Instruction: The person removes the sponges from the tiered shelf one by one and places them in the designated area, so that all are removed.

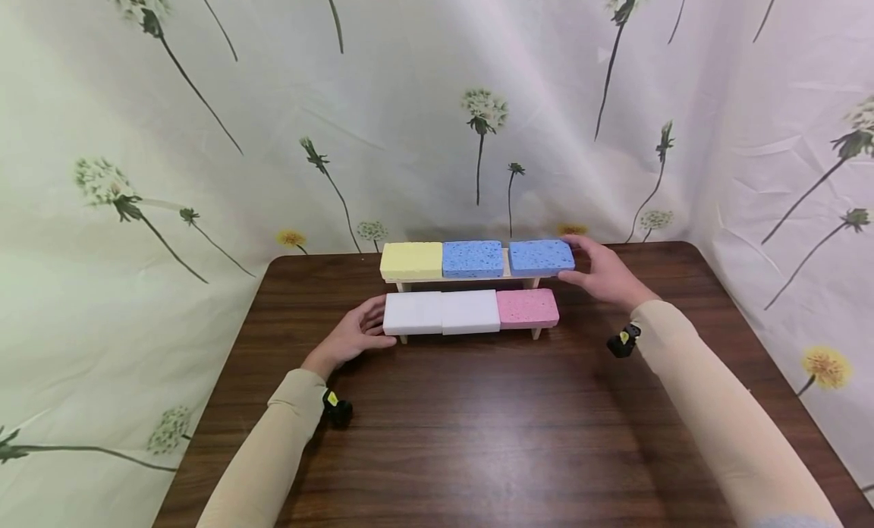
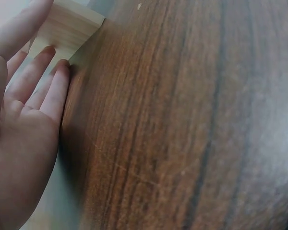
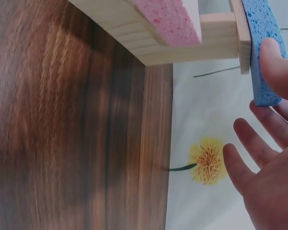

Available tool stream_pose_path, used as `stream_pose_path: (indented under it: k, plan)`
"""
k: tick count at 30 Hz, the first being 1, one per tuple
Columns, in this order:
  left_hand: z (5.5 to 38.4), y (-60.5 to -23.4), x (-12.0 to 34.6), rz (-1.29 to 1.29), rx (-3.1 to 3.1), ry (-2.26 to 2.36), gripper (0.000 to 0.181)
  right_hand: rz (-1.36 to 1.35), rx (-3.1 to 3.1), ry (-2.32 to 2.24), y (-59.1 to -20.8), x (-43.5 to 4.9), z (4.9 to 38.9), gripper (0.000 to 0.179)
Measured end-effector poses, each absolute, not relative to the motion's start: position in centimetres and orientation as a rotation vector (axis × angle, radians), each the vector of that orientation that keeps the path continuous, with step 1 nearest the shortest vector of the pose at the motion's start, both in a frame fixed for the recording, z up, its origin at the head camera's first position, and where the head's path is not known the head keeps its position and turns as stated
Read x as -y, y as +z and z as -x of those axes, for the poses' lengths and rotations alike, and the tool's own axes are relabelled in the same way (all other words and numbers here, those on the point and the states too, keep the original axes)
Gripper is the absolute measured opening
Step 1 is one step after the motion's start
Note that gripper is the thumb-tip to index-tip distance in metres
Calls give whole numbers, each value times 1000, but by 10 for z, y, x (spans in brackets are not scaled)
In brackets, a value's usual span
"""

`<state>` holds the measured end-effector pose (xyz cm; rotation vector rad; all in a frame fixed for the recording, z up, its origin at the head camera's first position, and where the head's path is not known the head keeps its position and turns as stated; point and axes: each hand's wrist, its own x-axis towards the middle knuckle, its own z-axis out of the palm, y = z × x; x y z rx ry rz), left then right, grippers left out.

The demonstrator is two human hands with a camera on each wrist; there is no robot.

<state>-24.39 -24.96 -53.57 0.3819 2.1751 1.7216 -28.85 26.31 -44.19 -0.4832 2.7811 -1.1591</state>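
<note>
My right hand (image 1: 606, 276) pinches the right end of a blue sponge (image 1: 542, 257) at the right of a wooden shelf's back tier, the thumb on its front side. My left hand (image 1: 350, 332) is at the left end of the front tier, beside a white sponge (image 1: 413, 313); its fingers reach toward the wooden stand (image 2: 69, 28), loosely bent. Another blue sponge (image 1: 472, 259) and a yellow sponge (image 1: 411, 260) lie on the back tier. A second white sponge (image 1: 470, 312) and a pink sponge (image 1: 528, 308) share the front tier.
The stand rests near the far edge of a dark wooden table (image 1: 437, 422). A white curtain with dandelion prints (image 1: 423, 133) hangs behind it and along the sides. A small gap separates the two blue sponges.
</note>
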Motion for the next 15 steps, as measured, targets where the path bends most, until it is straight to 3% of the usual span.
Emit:
stream_pose_path:
  k: [15]
  plan:
    - [245, -538, 249, -409, -2183, 1739, 87, 433, -2770, -1173, -436, -286, 278, 72]
